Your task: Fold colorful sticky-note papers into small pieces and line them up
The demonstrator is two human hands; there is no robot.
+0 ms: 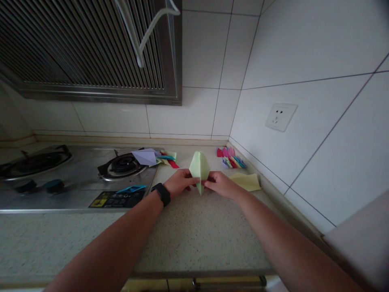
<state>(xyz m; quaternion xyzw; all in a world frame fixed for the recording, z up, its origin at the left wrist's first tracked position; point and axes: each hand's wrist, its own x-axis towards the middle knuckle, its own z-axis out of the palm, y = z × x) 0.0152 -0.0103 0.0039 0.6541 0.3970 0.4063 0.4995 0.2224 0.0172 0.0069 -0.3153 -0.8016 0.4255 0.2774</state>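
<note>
A pale green piece of folded paper (199, 165) stands between my hands above the countertop, its pointed lower end toward me and a raised fold down its middle. My left hand (180, 181) pinches its left side, thumb laid against the centre fold. From the right, my right hand (219, 183) grips the same paper near its lower part. Fingertips of both hands are partly hidden behind the paper. A pale yellow sheet (246, 182) lies just beyond my right hand.
Folded coloured papers (231, 158) are grouped by the right wall. A lilac folded paper (146, 156) and other pieces rest at the edge of the gas stove (82, 166), with a blue folded paper (131, 189) nearer me. The range hood (100, 99) overhangs at upper left.
</note>
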